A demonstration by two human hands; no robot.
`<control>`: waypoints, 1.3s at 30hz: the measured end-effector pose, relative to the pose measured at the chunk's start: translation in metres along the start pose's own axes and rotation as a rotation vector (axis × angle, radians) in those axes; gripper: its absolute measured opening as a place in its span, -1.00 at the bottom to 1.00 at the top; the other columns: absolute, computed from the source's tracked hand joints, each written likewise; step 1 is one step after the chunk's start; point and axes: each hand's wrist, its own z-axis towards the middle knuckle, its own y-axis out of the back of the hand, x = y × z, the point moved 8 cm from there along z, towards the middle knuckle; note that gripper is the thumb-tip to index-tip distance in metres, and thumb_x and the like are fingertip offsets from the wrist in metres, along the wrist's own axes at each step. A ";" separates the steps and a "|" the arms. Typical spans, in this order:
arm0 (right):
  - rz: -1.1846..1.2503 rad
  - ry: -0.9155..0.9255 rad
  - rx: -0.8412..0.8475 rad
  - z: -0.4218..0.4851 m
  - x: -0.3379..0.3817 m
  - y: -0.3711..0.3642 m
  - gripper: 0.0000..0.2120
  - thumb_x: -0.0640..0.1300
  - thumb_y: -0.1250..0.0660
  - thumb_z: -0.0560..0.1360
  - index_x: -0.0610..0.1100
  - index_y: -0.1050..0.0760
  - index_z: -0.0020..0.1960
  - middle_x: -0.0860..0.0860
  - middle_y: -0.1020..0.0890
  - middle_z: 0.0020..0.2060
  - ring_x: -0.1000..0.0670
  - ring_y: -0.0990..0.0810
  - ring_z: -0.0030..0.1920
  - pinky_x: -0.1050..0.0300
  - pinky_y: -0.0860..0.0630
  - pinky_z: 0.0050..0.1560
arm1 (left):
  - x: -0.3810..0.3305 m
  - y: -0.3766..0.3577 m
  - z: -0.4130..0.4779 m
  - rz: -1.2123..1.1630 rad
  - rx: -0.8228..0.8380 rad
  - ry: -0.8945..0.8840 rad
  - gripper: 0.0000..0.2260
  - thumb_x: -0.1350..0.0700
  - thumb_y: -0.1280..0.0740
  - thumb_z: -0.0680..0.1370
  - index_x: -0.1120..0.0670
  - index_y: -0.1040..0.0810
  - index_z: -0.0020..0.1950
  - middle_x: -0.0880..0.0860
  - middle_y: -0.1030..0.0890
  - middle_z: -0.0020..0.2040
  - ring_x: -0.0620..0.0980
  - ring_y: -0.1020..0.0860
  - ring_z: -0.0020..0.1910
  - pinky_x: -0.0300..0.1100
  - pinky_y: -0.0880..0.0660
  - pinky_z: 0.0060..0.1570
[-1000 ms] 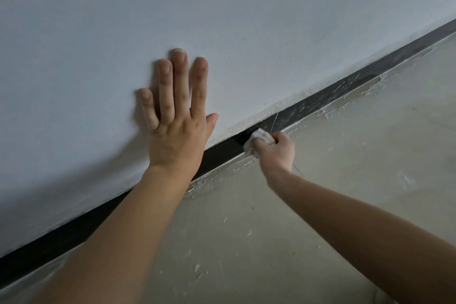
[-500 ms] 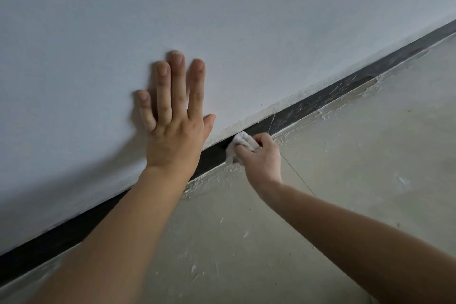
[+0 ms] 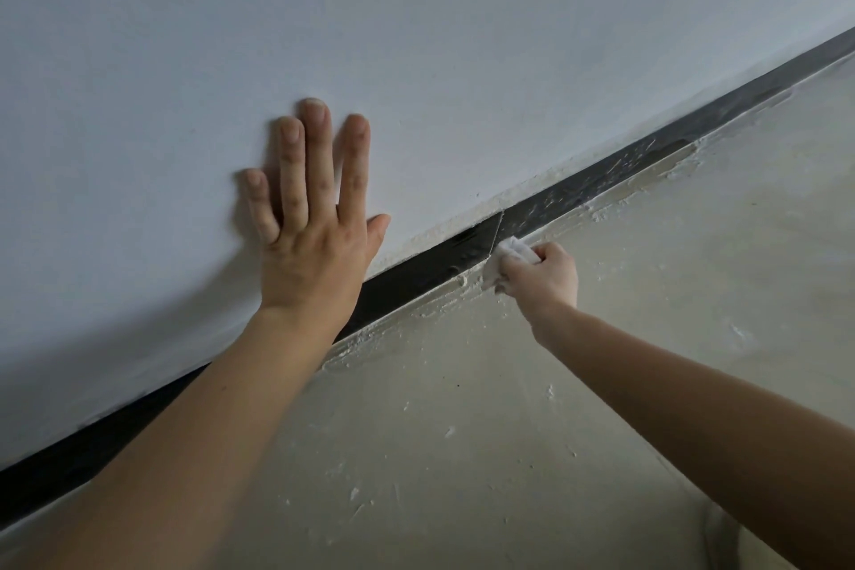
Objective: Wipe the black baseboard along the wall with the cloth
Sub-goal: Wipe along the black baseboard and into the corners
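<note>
A black baseboard (image 3: 416,278) runs diagonally from the lower left to the upper right where the white wall meets the floor. White smears mark its right stretch (image 3: 615,176); the part left of a seam looks darker and cleaner. My right hand (image 3: 543,275) grips a small white cloth (image 3: 506,262), bunched in its curled fingers, and holds it at the baseboard's lower edge just right of the seam. My left hand (image 3: 314,218) lies flat on the wall above the baseboard, fingers straight and spread.
The white wall (image 3: 416,37) fills the upper half. The beige concrete floor (image 3: 601,384) carries plaster specks and a rough crust of white filler (image 3: 402,329) along the baseboard's foot.
My right hand slid the cloth left along the baseboard, then back right and slightly down to the lower edge. My left hand stayed pressed on the wall.
</note>
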 end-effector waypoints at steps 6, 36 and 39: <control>-0.073 -0.015 0.189 -0.026 -0.022 -0.027 -0.87 -0.23 -0.37 0.43 -0.19 -0.50 -0.03 0.04 -0.52 -0.38 0.13 -0.45 -0.41 0.29 -0.32 -0.47 | -0.017 0.011 0.016 -0.150 0.015 -0.106 -0.09 -0.14 -0.31 0.52 0.13 0.27 0.55 0.24 0.28 0.51 0.10 0.43 0.46 0.04 0.34 0.44; 0.250 -0.013 0.415 0.012 -0.002 -0.028 -0.92 -0.26 -0.34 0.42 -0.18 -0.43 -0.14 -0.01 -0.53 -0.28 0.20 -0.44 -0.38 0.42 -0.36 -0.40 | -0.103 -0.001 0.069 0.158 0.035 0.003 -0.10 -0.35 -0.10 0.56 0.20 0.33 0.53 0.26 0.43 0.46 0.20 0.41 0.46 0.11 0.31 0.44; 0.297 -0.008 0.408 0.014 0.010 -0.030 -0.88 -0.26 -0.34 0.43 -0.15 -0.40 -0.17 0.00 -0.56 -0.29 0.13 -0.47 -0.34 0.34 -0.39 -0.32 | -0.110 0.001 0.069 0.122 0.064 0.010 -0.10 -0.32 -0.12 0.57 0.20 0.35 0.52 0.37 0.17 0.48 0.32 0.26 0.49 0.11 0.28 0.44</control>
